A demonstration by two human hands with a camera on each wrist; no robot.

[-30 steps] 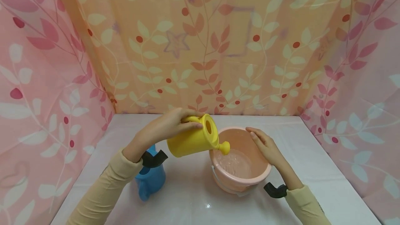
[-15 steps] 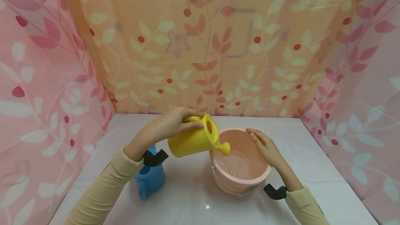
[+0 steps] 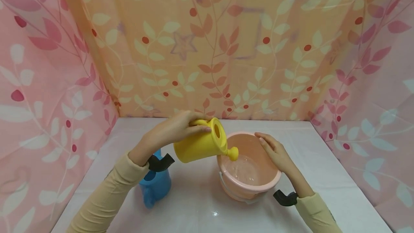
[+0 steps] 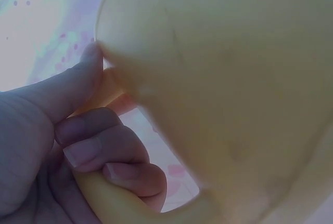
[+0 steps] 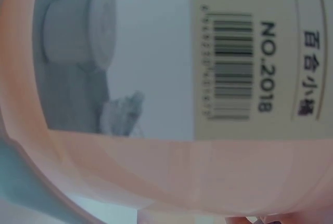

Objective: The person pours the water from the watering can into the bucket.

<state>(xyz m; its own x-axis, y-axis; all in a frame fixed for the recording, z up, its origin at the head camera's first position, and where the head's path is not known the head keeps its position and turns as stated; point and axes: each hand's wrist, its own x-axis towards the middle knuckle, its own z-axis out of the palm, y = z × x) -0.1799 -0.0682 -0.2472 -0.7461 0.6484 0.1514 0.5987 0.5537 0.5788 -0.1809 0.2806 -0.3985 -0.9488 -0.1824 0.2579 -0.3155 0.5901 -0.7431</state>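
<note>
In the head view my left hand [image 3: 179,128] grips the handle of a yellow watering can [image 3: 197,146]. The can is held above the table, tipped to the right, its spout head over the left rim of a pink bucket [image 3: 237,191]. Water [image 3: 247,170] with a rippled surface lies in the bucket; a falling stream is hard to make out. My right hand [image 3: 275,154] holds the bucket's right rim. The left wrist view shows my curled fingers [image 4: 112,146] round the yellow handle [image 4: 112,198]. A printed label [image 5: 229,68] on the bucket's outer wall fills much of the right wrist view.
A blue watering can [image 3: 158,184] stands on the white-covered table [image 3: 181,215], partly behind my left wrist. The bucket's white handle [image 3: 228,186] hangs down its side. Floral cloth walls [image 3: 210,46] enclose the back and both sides.
The ripples on the water in the bucket have shifted. Both hands, the yellow watering can and the bucket stay almost where they were.
</note>
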